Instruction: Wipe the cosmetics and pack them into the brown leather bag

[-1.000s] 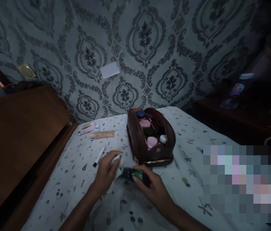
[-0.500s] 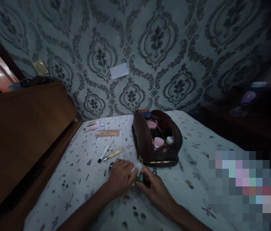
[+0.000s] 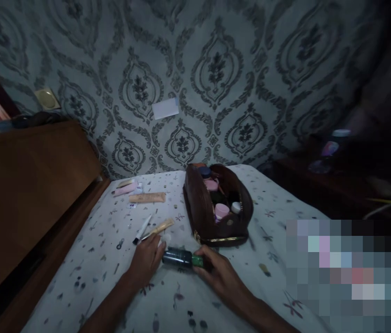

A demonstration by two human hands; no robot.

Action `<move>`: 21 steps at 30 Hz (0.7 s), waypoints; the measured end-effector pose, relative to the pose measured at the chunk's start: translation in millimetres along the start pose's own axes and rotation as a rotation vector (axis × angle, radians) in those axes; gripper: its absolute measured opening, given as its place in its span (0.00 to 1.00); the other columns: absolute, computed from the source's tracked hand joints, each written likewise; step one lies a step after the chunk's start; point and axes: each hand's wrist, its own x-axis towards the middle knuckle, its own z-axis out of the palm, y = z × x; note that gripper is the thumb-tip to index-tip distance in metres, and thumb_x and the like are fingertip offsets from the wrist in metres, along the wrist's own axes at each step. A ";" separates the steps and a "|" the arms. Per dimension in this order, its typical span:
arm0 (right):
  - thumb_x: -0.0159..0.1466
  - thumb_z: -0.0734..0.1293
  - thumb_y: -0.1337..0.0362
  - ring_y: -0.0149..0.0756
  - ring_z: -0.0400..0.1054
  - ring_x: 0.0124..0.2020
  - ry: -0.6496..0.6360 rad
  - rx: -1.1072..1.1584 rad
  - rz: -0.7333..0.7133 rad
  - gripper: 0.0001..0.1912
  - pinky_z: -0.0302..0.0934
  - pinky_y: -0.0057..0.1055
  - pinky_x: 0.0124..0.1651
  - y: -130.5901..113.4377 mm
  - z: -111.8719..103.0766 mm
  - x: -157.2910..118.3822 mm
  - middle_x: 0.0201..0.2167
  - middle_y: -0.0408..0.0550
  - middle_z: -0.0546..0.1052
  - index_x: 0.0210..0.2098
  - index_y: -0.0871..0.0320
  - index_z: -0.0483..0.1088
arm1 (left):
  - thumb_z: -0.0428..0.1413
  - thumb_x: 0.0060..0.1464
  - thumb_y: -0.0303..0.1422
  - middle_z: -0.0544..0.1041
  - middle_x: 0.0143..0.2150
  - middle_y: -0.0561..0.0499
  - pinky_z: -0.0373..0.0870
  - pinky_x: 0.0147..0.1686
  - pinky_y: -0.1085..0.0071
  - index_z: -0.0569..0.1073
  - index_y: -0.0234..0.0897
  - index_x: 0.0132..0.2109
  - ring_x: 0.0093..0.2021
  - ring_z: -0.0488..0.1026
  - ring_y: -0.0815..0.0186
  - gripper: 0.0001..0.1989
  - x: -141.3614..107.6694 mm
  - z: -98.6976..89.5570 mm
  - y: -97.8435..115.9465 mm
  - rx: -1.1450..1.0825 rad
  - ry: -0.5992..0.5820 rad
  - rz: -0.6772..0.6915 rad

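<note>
My right hand (image 3: 216, 268) pinches the green cap end of a dark bottle (image 3: 177, 257), which lies sideways between my hands. At the bottle's other end is my left hand (image 3: 146, 256), its fingers curled near a small whitish piece; whether it grips anything is hard to make out. Just beyond my left hand lie a white tube with a black cap (image 3: 143, 229) and a beige tube (image 3: 162, 226). Behind my right hand stands an unzipped brown bag (image 3: 195, 208), with a pink-lidded jar (image 3: 222, 211), a white-lidded jar (image 3: 236, 207) and other containers inside.
An orange-beige tube (image 3: 148, 198) and a pink tube (image 3: 125, 188) lie at the back left of the patterned sheet (image 3: 112, 286). A wooden board (image 3: 28, 185) borders the left side. On the right, a bottle (image 3: 329, 150) stands on a dark surface.
My left hand has moved left, off the bottle's middle, so the dark body now shows. My right hand still holds the green end. The view has shifted slightly.
</note>
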 end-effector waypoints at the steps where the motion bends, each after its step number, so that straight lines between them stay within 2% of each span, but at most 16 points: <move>1: 0.63 0.63 0.61 0.38 0.66 0.32 -0.003 0.000 -0.004 0.06 0.58 0.31 0.36 0.1 -0.6 0.0 0.30 0.46 0.72 0.34 0.57 0.66 | 0.41 0.68 0.36 0.76 0.35 0.46 0.72 0.38 0.64 0.70 0.37 0.38 0.36 0.75 0.60 0.15 0.2 1.4 -0.1 -0.026 0.002 -0.009; 4: 0.60 0.65 0.65 0.37 0.66 0.33 -0.005 -0.007 0.013 0.03 0.57 0.30 0.36 -1.4 -2.0 0.6 0.31 0.45 0.71 0.33 0.57 0.65 | 0.42 0.67 0.36 0.75 0.33 0.48 0.70 0.37 0.65 0.69 0.38 0.37 0.35 0.74 0.61 0.15 1.7 3.6 -0.4 -0.129 0.021 -0.040; 8: 0.59 0.66 0.69 0.36 0.65 0.33 0.023 0.016 0.002 0.04 0.57 0.29 0.36 -2.6 -1.2 0.3 0.30 0.43 0.70 0.32 0.57 0.65 | 0.42 0.67 0.39 0.70 0.27 0.51 0.66 0.32 0.68 0.64 0.40 0.29 0.29 0.70 0.63 0.18 1.8 3.3 0.4 -0.243 0.034 -0.127; 13: 0.60 0.67 0.71 0.34 0.67 0.33 0.089 0.071 -0.152 0.05 0.59 0.27 0.36 4.3 3.1 -0.5 0.32 0.43 0.71 0.34 0.56 0.67 | 0.43 0.65 0.45 0.65 0.23 0.55 0.59 0.27 0.70 0.61 0.40 0.26 0.25 0.64 0.65 0.21 3.3 2.6 2.2 -0.333 0.055 -0.307; 18: 0.64 0.66 0.66 0.37 0.70 0.37 0.188 0.064 -0.308 0.04 0.64 0.31 0.39 8.5 1.6 -1.2 0.36 0.47 0.74 0.40 0.56 0.68 | 0.45 0.62 0.49 0.66 0.24 0.55 0.60 0.30 0.70 0.62 0.40 0.25 0.27 0.64 0.64 0.22 13.7 -5.9 10.9 -0.402 -0.010 -0.396; 21: 0.66 0.66 0.64 0.38 0.71 0.41 0.221 0.063 -0.365 0.06 0.66 0.34 0.43 8.7 1.1 -1.6 0.39 0.50 0.74 0.43 0.56 0.68 | 0.51 0.57 0.50 0.67 0.25 0.55 0.61 0.32 0.71 0.64 0.39 0.25 0.29 0.65 0.64 0.21 18.2 -10.5 13.8 -0.553 -0.062 -0.452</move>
